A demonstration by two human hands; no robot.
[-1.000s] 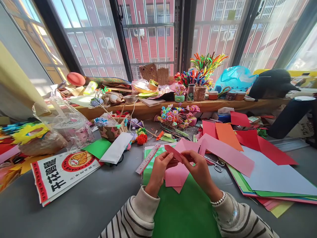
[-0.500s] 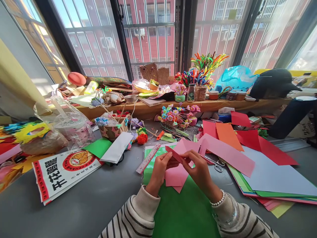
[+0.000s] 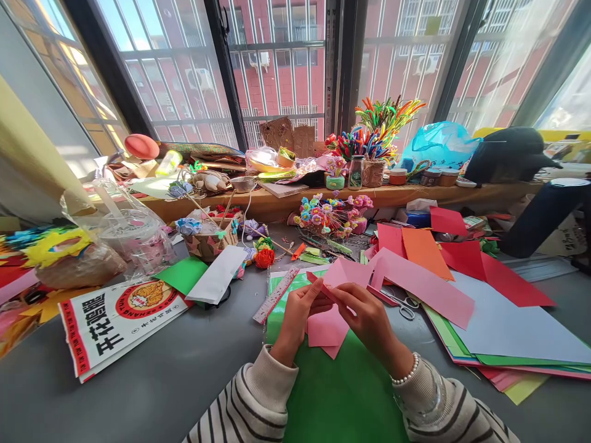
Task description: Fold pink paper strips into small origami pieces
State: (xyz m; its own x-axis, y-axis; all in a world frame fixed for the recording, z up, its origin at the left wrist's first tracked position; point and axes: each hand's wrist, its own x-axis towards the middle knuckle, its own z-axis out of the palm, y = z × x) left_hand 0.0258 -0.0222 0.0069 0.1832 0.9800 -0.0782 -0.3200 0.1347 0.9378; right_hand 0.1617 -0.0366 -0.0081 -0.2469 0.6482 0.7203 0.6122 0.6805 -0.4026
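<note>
Between my two hands is a small folded piece of red paper [image 3: 324, 287], mostly covered by my fingers. My left hand [image 3: 302, 311] pinches its left side between thumb and fingers. My right hand [image 3: 364, 312] grips the right side, its fingertips close to the left ones. Pink paper pieces [image 3: 329, 327] lie below and behind my hands on a green sheet [image 3: 344, 394]. To the left of my left hand rests a pink-edged ruler [image 3: 276, 295]. Beyond my right hand lie scissors [image 3: 407, 309], partly under paper.
Stacked coloured paper [image 3: 521, 326] covers the right side, with a dark bottle [image 3: 545, 218] behind it. A printed paper bag [image 3: 124, 320] lies on the left, near a plastic-wrapped cup [image 3: 136, 237]. Crafted flowers [image 3: 323, 214] stand ahead, below a crowded window ledge [image 3: 277, 192].
My right hand's fingers have shifted slightly left along the red paper, closer to my left hand. The red paper is now more hidden and tilted flatter. Other things look unmoved.
</note>
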